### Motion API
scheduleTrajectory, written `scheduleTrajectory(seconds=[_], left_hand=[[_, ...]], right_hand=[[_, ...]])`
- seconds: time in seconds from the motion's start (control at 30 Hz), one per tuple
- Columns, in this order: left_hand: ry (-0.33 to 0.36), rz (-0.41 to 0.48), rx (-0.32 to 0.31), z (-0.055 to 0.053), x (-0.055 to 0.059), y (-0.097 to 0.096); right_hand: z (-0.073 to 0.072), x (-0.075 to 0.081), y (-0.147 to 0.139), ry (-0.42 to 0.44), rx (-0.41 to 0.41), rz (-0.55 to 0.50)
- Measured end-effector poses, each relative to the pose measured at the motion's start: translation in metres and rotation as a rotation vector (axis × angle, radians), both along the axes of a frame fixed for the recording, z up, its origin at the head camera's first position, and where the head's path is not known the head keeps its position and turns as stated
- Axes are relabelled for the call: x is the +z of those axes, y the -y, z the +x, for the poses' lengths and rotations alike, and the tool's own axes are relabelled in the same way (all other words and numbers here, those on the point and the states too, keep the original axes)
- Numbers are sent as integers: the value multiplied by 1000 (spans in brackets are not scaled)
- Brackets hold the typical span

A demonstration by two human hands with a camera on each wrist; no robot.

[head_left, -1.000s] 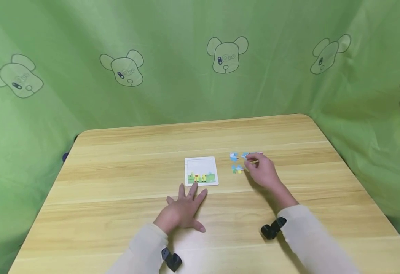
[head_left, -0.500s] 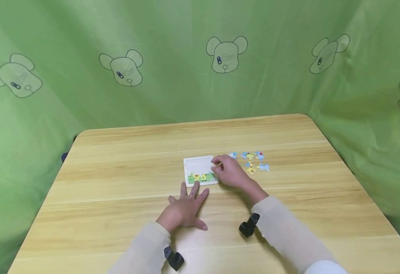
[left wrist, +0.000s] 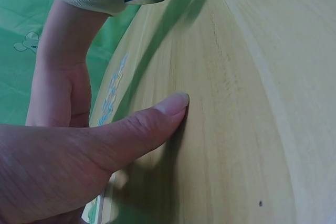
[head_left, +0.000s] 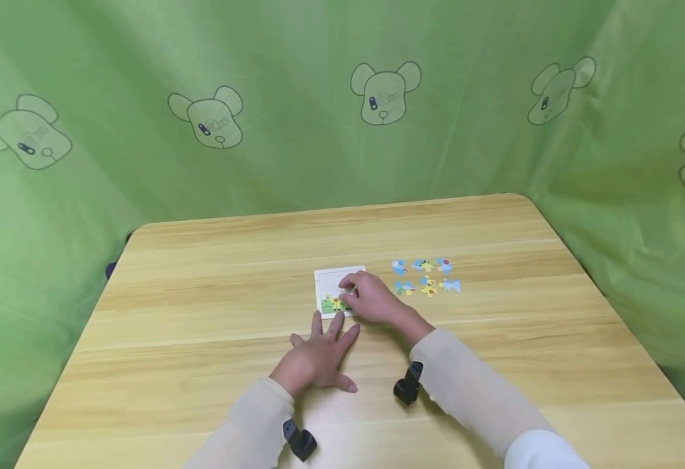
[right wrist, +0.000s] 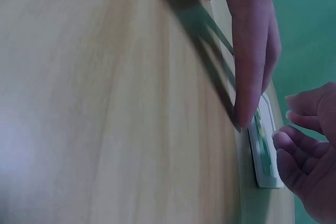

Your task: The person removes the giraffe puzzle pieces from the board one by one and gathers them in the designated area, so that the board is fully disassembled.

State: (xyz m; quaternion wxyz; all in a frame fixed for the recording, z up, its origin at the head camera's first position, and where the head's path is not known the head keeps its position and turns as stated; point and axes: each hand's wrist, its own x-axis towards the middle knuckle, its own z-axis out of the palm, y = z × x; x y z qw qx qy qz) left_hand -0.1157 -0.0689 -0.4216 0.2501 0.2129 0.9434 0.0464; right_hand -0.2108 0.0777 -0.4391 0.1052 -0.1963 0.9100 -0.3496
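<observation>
A white-framed puzzle board (head_left: 326,276) lies on the table, with green and yellow pieces (head_left: 328,305) laid along its near side. My left hand (head_left: 316,359) rests spread on the table, its fingertips at the board's near edge. Over the right part of the board is my right hand (head_left: 371,298), thumb and fingertips drawn together in a pinch. The puzzle piece it holds is almost wholly hidden by the fingers. In the right wrist view, the curled fingers of the right hand (right wrist: 310,153) hang just above the board (right wrist: 266,174).
Several loose blue and yellow puzzle pieces (head_left: 428,286) lie in two rows right of the board. The wooden table (head_left: 201,293) meets a green curtain (head_left: 295,169) at the back and sides. Each sleeve carries a black wrist camera (head_left: 408,384).
My right hand has moved left from the loose pieces to above the board, carrying a piece with a yellow edge glimpsed midway. The left hand has stayed almost still.
</observation>
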Motion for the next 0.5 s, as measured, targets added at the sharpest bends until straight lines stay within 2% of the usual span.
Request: scheduleTrajectory(seconds=[0.27, 0.5], left_hand=[[-17, -24, -18, -1, -1, 0], [-4, -40, -19, -2, -2, 1]], right_hand=[[-1, 2, 15, 2, 38, 24], [-1, -4, 20, 10, 40, 69]])
